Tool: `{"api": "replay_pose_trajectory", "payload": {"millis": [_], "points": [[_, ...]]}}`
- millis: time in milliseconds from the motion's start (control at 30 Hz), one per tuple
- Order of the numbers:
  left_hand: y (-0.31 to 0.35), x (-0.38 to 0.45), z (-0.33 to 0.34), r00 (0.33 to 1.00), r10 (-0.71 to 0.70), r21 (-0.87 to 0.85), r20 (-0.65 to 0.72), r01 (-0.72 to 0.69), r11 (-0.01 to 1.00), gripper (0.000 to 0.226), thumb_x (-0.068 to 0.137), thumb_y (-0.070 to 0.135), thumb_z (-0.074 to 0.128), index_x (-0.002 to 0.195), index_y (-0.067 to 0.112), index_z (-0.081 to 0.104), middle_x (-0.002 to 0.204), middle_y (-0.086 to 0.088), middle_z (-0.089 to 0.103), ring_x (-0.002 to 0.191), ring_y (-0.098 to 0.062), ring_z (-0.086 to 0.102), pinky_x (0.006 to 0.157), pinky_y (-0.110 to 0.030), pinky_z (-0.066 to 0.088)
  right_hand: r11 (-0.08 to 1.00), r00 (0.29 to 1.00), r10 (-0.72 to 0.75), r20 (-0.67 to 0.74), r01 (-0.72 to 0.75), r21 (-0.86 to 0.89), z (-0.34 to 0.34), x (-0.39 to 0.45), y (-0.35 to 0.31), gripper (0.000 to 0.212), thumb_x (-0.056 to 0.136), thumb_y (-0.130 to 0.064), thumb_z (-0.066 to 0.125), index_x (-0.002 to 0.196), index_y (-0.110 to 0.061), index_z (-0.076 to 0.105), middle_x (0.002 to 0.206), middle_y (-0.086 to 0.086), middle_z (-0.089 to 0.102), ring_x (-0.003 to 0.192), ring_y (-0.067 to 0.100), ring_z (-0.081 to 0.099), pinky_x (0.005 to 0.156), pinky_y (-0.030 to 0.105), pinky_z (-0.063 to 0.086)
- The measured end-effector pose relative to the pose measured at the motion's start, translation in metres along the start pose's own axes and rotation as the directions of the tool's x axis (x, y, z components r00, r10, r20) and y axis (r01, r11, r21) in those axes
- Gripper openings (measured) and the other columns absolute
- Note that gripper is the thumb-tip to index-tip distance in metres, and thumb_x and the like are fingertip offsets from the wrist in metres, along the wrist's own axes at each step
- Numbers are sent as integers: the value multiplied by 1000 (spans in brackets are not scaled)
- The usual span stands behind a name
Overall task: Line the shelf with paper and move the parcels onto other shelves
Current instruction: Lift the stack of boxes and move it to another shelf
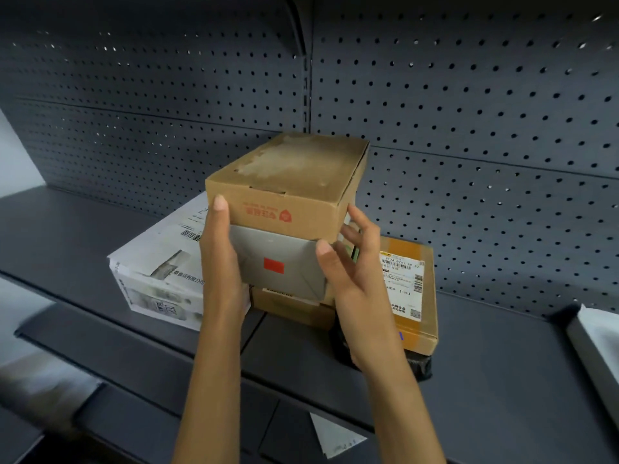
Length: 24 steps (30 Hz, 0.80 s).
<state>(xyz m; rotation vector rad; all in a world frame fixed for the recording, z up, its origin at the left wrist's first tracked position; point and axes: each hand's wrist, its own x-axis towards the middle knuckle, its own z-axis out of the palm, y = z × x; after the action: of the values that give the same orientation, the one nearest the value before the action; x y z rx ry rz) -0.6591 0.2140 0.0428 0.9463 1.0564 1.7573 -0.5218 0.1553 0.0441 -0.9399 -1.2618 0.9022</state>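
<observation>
A brown cardboard box point(288, 182) with red print sits on top of a grey box point(278, 262) bearing a red sticker. My left hand point(219, 259) holds the left side of this stack, thumb up on the brown box's corner. My right hand point(351, 272) holds the right side, thumb on the grey box's front edge and fingers round the side. Under the stack lies another brown parcel point(291, 306). To the left lies a white printed parcel point(160, 269). On the right a flat brown parcel point(413, 296) with a shipping label lies on something black.
The dark grey shelf point(83, 249) has a perforated back panel point(469, 128) and an upright post at mid-frame. A white sheet point(603, 339) shows at the right edge. A scrap of white paper point(335, 437) lies on the shelf below.
</observation>
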Motion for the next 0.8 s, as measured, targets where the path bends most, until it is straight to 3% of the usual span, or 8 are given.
{"api": "replay_pose_trajectory", "payload": {"millis": [67, 133, 300, 433, 567, 700, 800], "points": [[-3, 2, -4, 1000, 6, 27, -12, -5, 1000, 43, 106, 50, 36, 130, 27, 64, 112, 11, 74, 94, 7, 71, 77, -14, 56, 999, 999, 37, 7, -37, -9, 3, 0, 6, 59, 99, -26, 56, 150, -35, 28, 148, -11, 42, 140, 5, 40, 114, 32, 40], [-5, 3, -7, 999, 21, 45, -27, -20, 999, 43, 106, 48, 35, 132, 26, 62, 110, 13, 71, 86, 12, 70, 66, -8, 53, 998, 998, 58, -2, -58, -15, 5, 0, 11, 62, 96, -31, 59, 150, -36, 29, 150, -8, 42, 140, 7, 41, 115, 38, 39], [-9, 4, -14, 995, 98, 116, 8, -98, 988, 42, 106, 51, 34, 134, 31, 59, 124, 12, 69, 111, 2, 65, 93, -22, 51, 995, 996, 88, -16, -89, -40, 7, -1, 14, 67, 91, -37, 59, 151, -36, 28, 151, -9, 40, 140, 6, 41, 116, 39, 38], [-9, -2, -16, 984, 180, 148, 18, -180, 972, 39, 108, 41, 36, 138, 23, 54, 124, 12, 66, 107, 10, 62, 82, -8, 48, 993, 994, 105, -13, -105, -48, 6, -2, 14, 63, 97, -31, 58, 151, -34, 27, 151, -11, 38, 141, 4, 38, 116, 35, 37], [-9, -6, -16, 977, 213, 146, 5, -211, 966, 37, 108, 37, 38, 139, 20, 51, 118, 17, 63, 101, 14, 61, 78, -5, 47, 991, 992, 125, -6, -125, -52, 2, -5, 14, 60, 98, -27, 57, 148, -38, 27, 139, -24, 40, 128, -12, 41, 98, 10, 42], [-7, -14, -15, 970, 242, 150, -14, -238, 960, 37, 109, 32, 41, 145, 25, 44, 131, 16, 58, 111, 15, 57, 84, -5, 46, 990, 991, 129, -25, -130, -59, -2, -9, 14, 65, 98, -28, 57, 152, -37, 23, 153, -12, 34, 142, 8, 35, 112, 30, 37], [-5, -21, -16, 944, 316, 161, -94, -299, 941, 43, 108, 27, 45, 150, 22, 39, 149, 5, 49, 135, 1, 48, 96, -5, 42, 990, 991, 136, -8, -136, -44, -7, -15, 14, 63, 98, -28, 56, 152, -38, 23, 156, -11, 31, 144, 9, 33, 107, 23, 37]]}}
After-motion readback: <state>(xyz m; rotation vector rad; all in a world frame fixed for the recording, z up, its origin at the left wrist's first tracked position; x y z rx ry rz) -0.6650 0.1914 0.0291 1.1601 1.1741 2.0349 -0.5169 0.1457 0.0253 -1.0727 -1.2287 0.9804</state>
